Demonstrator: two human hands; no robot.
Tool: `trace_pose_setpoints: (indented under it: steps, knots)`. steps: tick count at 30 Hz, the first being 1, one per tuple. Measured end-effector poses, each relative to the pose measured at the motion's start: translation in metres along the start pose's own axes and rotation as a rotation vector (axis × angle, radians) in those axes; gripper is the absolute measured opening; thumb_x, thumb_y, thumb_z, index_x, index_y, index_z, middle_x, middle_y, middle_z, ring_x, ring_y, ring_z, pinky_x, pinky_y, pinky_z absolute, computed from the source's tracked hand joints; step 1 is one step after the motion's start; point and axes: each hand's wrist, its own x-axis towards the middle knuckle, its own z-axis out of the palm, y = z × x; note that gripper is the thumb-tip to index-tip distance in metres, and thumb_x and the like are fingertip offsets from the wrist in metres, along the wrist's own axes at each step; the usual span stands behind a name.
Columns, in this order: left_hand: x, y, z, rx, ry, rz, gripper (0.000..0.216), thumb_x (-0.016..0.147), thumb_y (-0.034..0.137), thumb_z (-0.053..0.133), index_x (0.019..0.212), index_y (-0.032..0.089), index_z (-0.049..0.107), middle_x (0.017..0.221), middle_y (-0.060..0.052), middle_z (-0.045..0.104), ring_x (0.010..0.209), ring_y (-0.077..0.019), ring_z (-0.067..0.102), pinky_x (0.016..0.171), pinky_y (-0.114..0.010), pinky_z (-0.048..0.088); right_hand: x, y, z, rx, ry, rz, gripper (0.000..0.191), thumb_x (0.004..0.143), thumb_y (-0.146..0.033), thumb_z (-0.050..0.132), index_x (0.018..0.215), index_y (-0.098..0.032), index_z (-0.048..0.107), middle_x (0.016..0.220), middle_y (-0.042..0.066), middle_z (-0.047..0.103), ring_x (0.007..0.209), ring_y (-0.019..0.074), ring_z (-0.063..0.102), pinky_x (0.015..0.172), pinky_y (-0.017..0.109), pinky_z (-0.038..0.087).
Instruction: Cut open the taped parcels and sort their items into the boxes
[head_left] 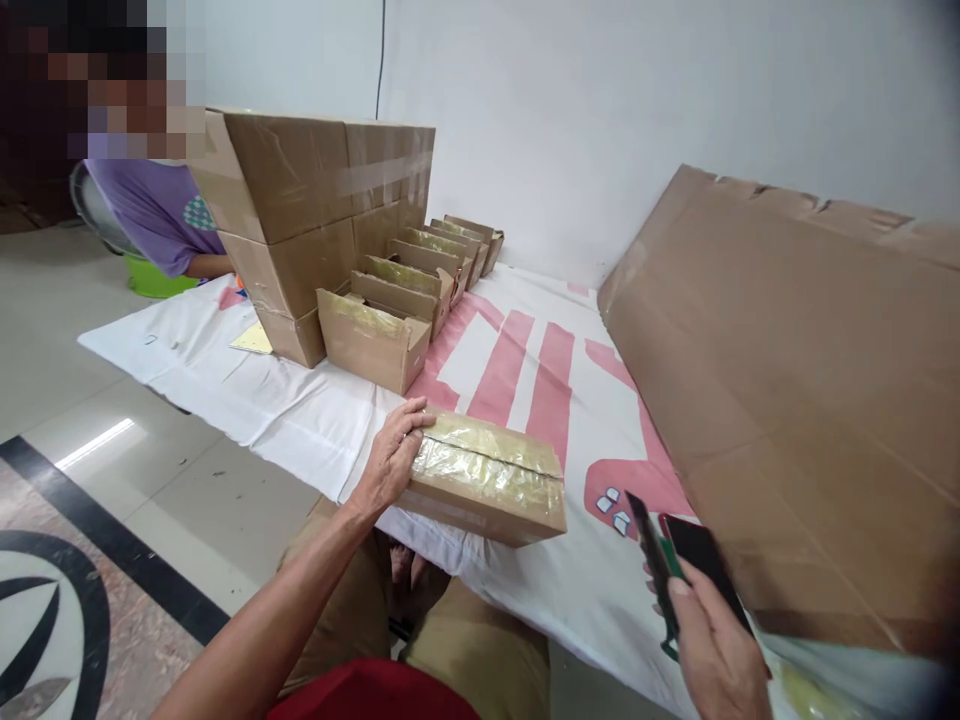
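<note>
A small cardboard box [487,480], its top slit along the taped seam, lies near the table's front edge. My left hand [394,450] grips its left end, with the fingers over the top edge. Off to the right, my right hand [709,630] is closed around a green utility knife [660,570], whose dark blade points up and away from me. A dark phone with a red edge [705,560] lies just beyond that hand, partly hidden by it.
Several open small boxes [367,340] stand in a row beside stacked large cartons [300,190]. A large cardboard carton [795,400] stands at right. A person in a purple sleeve [150,205] sits at far left. A pink and white cloth [551,370] covers the table.
</note>
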Motion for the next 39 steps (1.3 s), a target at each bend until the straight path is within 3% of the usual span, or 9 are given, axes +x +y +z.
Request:
trace_pose_setpoints:
  steps: [2,4,9,17,23,29,33,36,39]
  knots:
    - [0.000,0.000,0.001,-0.018,0.010,-0.020,0.030,0.094,0.026,0.050,0.108,0.019,0.076,0.144,-0.012,0.065,0.139,-0.0271,0.057,0.122,-0.050,0.040,0.012,-0.032,-0.014,0.023,-0.015,-0.058,0.045,0.096,-0.061,0.050,0.107,-0.026,0.076,0.087,0.007,0.080,0.077,0.0280,0.075,0.069,0.036,0.059]
    - [0.001,0.001,0.001,-0.030,0.004,-0.037,0.030,0.093,0.025,0.050,0.107,0.019,0.076,0.145,-0.011,0.065,0.140,-0.0274,0.056,0.123,-0.050,0.040,0.025,-0.072,-0.018,0.051,-0.064,-0.270,0.040,0.096,-0.059,0.055,0.107,-0.028,0.077,0.094,0.007,0.081,0.084,0.0278,0.076,0.077,0.037,0.060]
    - [0.000,0.002,0.000,-0.057,-0.051,-0.068,0.035,0.088,0.020,0.051,0.113,0.019,0.075,0.152,-0.011,0.060,0.147,-0.0284,0.050,0.125,-0.052,0.036,0.054,-0.159,0.005,-0.025,-0.200,-0.741,0.030,0.106,-0.041,0.049,0.119,-0.028,0.073,0.103,0.006,0.080,0.088,0.0240,0.076,0.075,0.034,0.057]
    - [-0.002,-0.006,0.003,-0.144,-0.080,-0.083,0.047,0.077,0.014,0.051,0.118,0.019,0.073,0.157,-0.012,0.055,0.151,-0.0297,0.045,0.127,-0.053,0.033,0.067,-0.206,0.044,-0.343,-0.153,-1.051,0.035,0.111,-0.032,0.038,0.110,-0.019,0.070,0.092,0.008,0.076,0.080,0.0220,0.068,0.067,0.032,0.047]
    - [-0.004,-0.006,0.003,-0.179,-0.075,-0.084,0.050,0.075,0.014,0.051,0.120,0.019,0.073,0.157,-0.011,0.055,0.151,-0.0303,0.044,0.127,-0.054,0.032,0.060,-0.214,0.057,-0.531,-0.115,-1.088,0.030,0.109,-0.029,0.041,0.109,-0.018,0.069,0.088,0.008,0.073,0.078,0.0230,0.065,0.071,0.035,0.045]
    - [-0.003,-0.005,0.003,-0.157,-0.064,-0.082,0.053,0.072,0.011,0.049,0.118,0.019,0.074,0.155,-0.010,0.057,0.149,-0.0294,0.048,0.127,-0.053,0.034,0.065,-0.217,0.046,-0.616,-0.122,-1.105,0.031,0.109,-0.028,0.039,0.095,-0.021,0.066,0.078,0.007,0.067,0.070,0.0228,0.060,0.064,0.034,0.041]
    - [-0.004,-0.005,0.003,-0.157,-0.046,-0.088,0.053,0.071,0.010,0.050,0.117,0.018,0.074,0.154,-0.011,0.059,0.147,-0.0299,0.051,0.126,-0.053,0.036,0.072,-0.217,0.034,-0.779,-0.268,-1.049,0.025,0.104,-0.023,0.047,0.087,-0.022,0.065,0.078,0.009,0.068,0.070,0.0238,0.064,0.060,0.034,0.045]
    - [-0.004,-0.003,0.002,-0.171,-0.043,-0.102,0.052,0.072,0.012,0.051,0.117,0.017,0.075,0.153,-0.012,0.059,0.148,-0.0298,0.050,0.126,-0.052,0.036,0.075,-0.220,0.024,-0.957,-0.448,-0.899,0.017,0.096,-0.011,0.055,0.089,-0.018,0.067,0.081,0.011,0.071,0.075,0.0262,0.069,0.061,0.034,0.048]
    - [-0.005,-0.002,0.000,-0.167,-0.037,-0.116,0.050,0.072,0.015,0.052,0.116,0.017,0.075,0.153,-0.012,0.060,0.148,-0.0304,0.050,0.127,-0.051,0.035,0.080,-0.217,0.006,-1.024,-0.528,-0.770,0.014,0.096,-0.014,0.058,0.088,-0.018,0.069,0.083,0.011,0.073,0.079,0.0267,0.071,0.062,0.033,0.047]
